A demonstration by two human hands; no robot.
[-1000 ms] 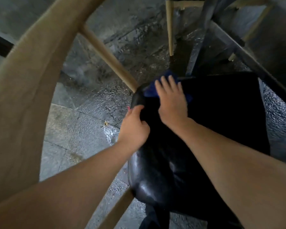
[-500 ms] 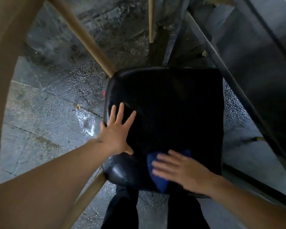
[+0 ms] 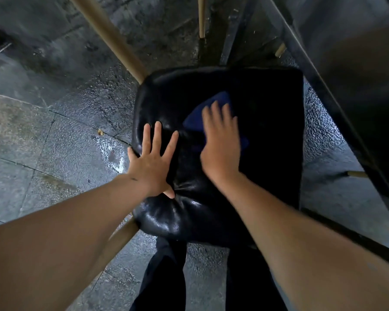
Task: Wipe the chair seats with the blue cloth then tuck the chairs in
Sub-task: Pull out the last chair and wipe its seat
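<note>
Dim scene, lit mainly from the left: the wet floor [image 3: 81,140] carries a pale sheen and a bright glint just left of the seat [image 3: 267,131]. The seat's left edge shows soft highlights; its right half falls to near black, detail lost. The right hand [image 3: 220,144] is motion-blurred at the fingers, and the cloth [image 3: 211,108] under it is smeared; the left hand [image 3: 152,161] is sharper. Wide-angle distortion bends straight rails and stretches the forearms at the lower corners.

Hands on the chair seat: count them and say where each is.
2. The left hand lies flat with fingers spread on the black seat near its left edge; the right hand presses the blue cloth mid-seat.
</note>
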